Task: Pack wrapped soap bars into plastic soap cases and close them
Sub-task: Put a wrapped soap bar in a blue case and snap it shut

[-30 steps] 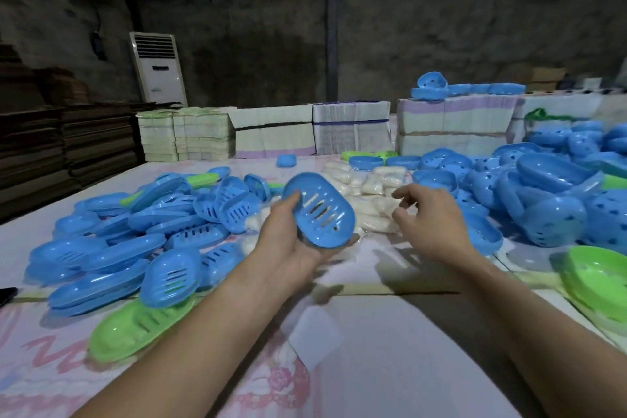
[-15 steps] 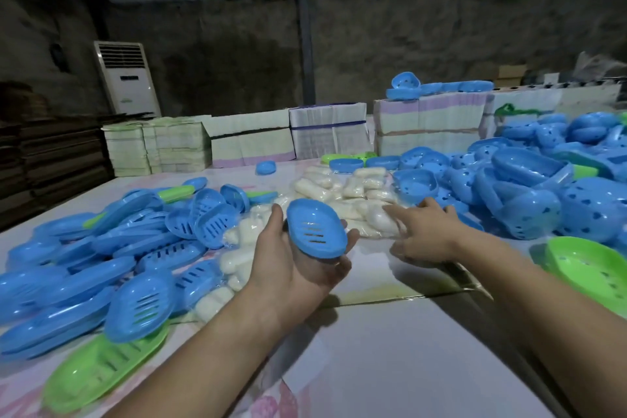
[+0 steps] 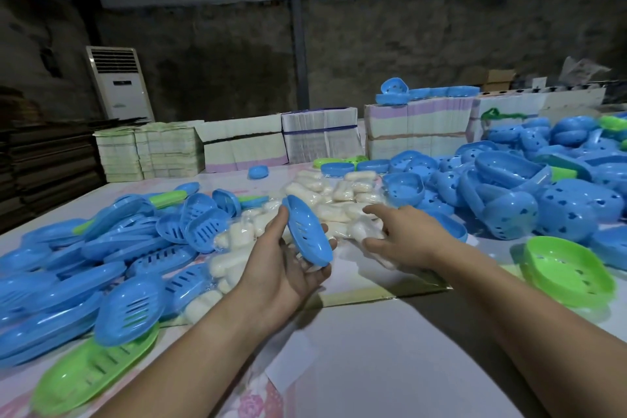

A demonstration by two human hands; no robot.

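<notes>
My left hand (image 3: 285, 265) is palm up over the table and holds a blue slotted soap case half (image 3: 307, 231), tilted on edge between thumb and fingers. My right hand (image 3: 407, 237) rests on the pile of wrapped white soap bars (image 3: 339, 193) just right of the case half. Its thumb and fingers close around one wrapped soap bar (image 3: 359, 231) that still lies on the pile. More wrapped bars (image 3: 230, 258) trail down to the left of my left wrist.
Blue slotted case halves (image 3: 118, 248) are heaped on the left, with a green one (image 3: 91, 373) at the near left. Blue perforated halves (image 3: 509, 200) pile up on the right, beside a green one (image 3: 566, 271). Stacks of flat cartons (image 3: 319, 136) line the table's far edge.
My left hand has tipped the blue case half from facing me to edge-on. My right hand has dropped onto the soap pile and curled its fingers around a bar. The camera moved closer.
</notes>
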